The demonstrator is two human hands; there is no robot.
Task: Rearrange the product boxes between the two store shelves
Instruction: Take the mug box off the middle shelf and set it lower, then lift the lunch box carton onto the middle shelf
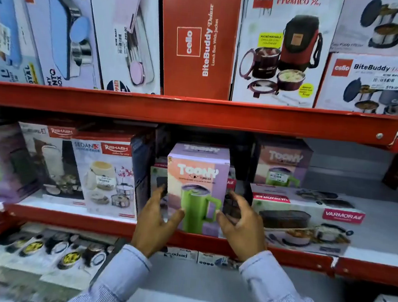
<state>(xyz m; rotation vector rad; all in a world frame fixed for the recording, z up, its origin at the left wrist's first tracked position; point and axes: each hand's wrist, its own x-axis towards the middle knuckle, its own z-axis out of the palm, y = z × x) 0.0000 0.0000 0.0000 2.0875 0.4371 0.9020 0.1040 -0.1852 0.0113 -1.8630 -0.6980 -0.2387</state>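
A lilac and peach Toony tumbler box point(197, 172) with a green mug printed on it stands upright at the front edge of the middle shelf point(68, 219). My left hand point(154, 223) is at its lower left side and my right hand point(242, 228) at its lower right side. Both hands have their fingers spread, and the thumbs rest against the box's front near its bottom corners. The fingers look slightly off the box's sides. A second Toony box point(282, 167) stands further back to the right. Boxed lunch sets fill the upper shelf point(196, 112).
A flat Varmora box point(306, 221) lies just right of my right hand, and a Rishabh Sedan box point(105, 174) stands to the left. A tall red Cello BiteBuddy box point(197, 43) is directly above. Bare grey shelf point(357, 177) shows at the far right. More boxes sit on the lowest shelf.
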